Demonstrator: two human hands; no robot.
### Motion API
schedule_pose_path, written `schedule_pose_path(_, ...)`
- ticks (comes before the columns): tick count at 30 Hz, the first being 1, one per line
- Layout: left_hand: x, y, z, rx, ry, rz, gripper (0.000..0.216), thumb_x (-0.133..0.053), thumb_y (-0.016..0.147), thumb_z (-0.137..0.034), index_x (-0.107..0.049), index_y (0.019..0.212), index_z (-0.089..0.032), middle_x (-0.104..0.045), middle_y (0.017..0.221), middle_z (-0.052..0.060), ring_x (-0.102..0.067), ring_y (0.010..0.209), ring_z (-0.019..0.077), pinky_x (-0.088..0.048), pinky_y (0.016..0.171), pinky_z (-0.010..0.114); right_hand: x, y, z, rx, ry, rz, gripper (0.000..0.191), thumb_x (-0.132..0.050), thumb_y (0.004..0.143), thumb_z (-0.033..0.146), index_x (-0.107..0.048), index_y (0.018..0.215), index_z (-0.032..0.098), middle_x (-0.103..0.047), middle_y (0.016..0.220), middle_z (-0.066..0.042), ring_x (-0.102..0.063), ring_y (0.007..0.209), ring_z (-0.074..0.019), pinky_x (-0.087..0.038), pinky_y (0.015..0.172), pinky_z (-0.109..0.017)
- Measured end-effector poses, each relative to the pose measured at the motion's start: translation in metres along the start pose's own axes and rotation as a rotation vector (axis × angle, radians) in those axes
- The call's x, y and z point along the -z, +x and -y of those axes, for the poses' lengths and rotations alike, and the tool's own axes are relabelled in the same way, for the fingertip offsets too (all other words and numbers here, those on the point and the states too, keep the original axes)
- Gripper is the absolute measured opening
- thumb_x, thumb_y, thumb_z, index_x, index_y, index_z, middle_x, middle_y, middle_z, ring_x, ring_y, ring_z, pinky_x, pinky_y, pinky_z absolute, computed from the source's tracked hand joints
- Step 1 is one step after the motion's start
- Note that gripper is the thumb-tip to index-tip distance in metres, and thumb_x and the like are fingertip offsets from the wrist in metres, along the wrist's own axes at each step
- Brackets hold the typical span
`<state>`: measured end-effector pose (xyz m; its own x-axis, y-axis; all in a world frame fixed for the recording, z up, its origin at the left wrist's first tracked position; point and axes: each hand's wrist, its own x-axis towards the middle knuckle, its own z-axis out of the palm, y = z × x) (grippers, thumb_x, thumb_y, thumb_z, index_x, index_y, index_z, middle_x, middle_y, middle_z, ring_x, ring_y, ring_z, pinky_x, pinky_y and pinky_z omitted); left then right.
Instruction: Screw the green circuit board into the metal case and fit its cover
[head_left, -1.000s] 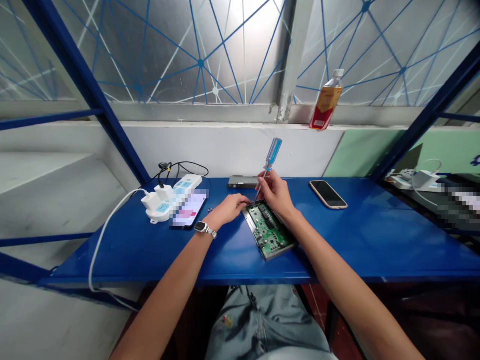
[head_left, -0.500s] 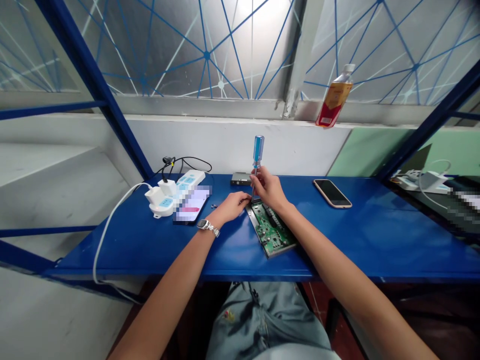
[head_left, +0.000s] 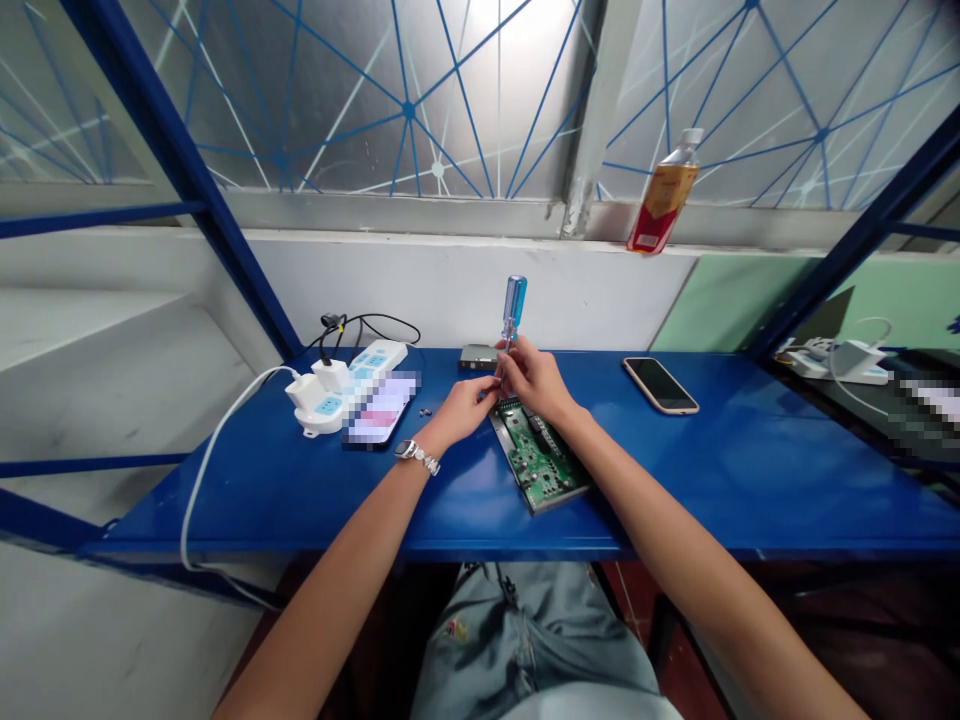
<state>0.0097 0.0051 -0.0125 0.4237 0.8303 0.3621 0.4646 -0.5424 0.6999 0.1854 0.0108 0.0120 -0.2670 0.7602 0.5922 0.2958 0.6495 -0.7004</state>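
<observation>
My right hand (head_left: 535, 380) grips the shaft of a screwdriver (head_left: 514, 304) with a clear blue handle, which stands almost upright with its handle above my fingers. Its tip is down by the fingertips of my left hand (head_left: 466, 408), which are pinched together; anything between them is too small to make out. Just below both hands, a green circuit board (head_left: 538, 455) in a metal tray lies at a slant on the blue table. My right forearm passes over its right side. Some small screws (head_left: 425, 412) lie left of my left hand.
A flat metal box (head_left: 478, 357) sits behind my hands. To the left are a white power strip (head_left: 330, 403) with plugs and cables, and a lit phone (head_left: 384, 408). A dark-screened phone (head_left: 661, 385) lies right. A drink bottle (head_left: 664, 195) stands on the ledge.
The screwdriver's tip has come up off the board's far end and shifted toward my left hand. My left fingertips have risen from the tray's edge to meet at the tip.
</observation>
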Motion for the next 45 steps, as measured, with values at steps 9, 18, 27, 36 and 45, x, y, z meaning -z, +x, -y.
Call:
schedule_pose_path(9,-0.002,0.001,0.002,0.012,0.031,-0.025,0.029,-0.055,0.094,-0.023,-0.079,0.108,-0.015,-0.079,0.094,0.007,-0.068,0.078,0.0201,-0.050,0.074,0.028,0.000,-0.001,0.001,0.026,-0.027,-0.020,0.030,-0.048,0.103,0.047,-0.058,0.118,0.022,-0.071,0.077,-0.001,-0.063,0.056,-0.0143,-0.052,0.064,-0.028)
schedule_pose_path(18,-0.005,0.001,0.007,0.010,-0.019,-0.027,0.030,-0.056,0.096,-0.030,-0.078,0.108,-0.013,-0.077,0.088,0.005,-0.062,0.070,0.0170,-0.048,0.068,0.026,0.004,-0.001,-0.003,0.015,0.000,0.079,0.033,-0.043,0.105,0.045,-0.059,0.121,0.022,-0.073,0.083,-0.002,-0.067,0.064,-0.0147,-0.054,0.067,-0.028)
schedule_pose_path(27,-0.008,0.002,0.015,0.019,-0.079,-0.027,0.028,-0.059,0.096,-0.033,-0.079,0.107,-0.017,-0.081,0.103,0.008,-0.073,0.088,0.0218,-0.055,0.084,0.031,0.006,0.010,0.016,-0.032,-0.068,-0.221,0.031,-0.067,0.092,0.050,-0.049,0.088,0.025,-0.060,0.070,0.004,-0.052,0.051,-0.0116,-0.040,0.052,-0.027)
schedule_pose_path(36,-0.005,0.000,0.008,0.023,-0.100,-0.026,0.025,-0.057,0.098,-0.030,-0.077,0.107,-0.017,-0.081,0.105,0.008,-0.075,0.094,0.0228,-0.056,0.088,0.032,0.008,0.024,0.031,0.009,-0.350,-0.320,0.052,-0.071,0.086,0.064,-0.045,0.065,0.024,-0.053,0.056,0.002,-0.046,0.052,-0.0136,-0.034,0.054,-0.030)
schedule_pose_path(45,-0.004,0.000,0.008,0.012,-0.092,-0.032,0.025,-0.059,0.097,-0.030,-0.078,0.106,-0.017,-0.081,0.108,0.008,-0.075,0.098,0.0237,-0.056,0.088,0.032,0.005,0.027,0.036,0.021,-0.503,-0.376,0.049,-0.069,0.087,0.060,-0.046,0.062,0.024,-0.048,0.052,0.000,-0.047,0.054,-0.0164,-0.026,0.052,-0.028)
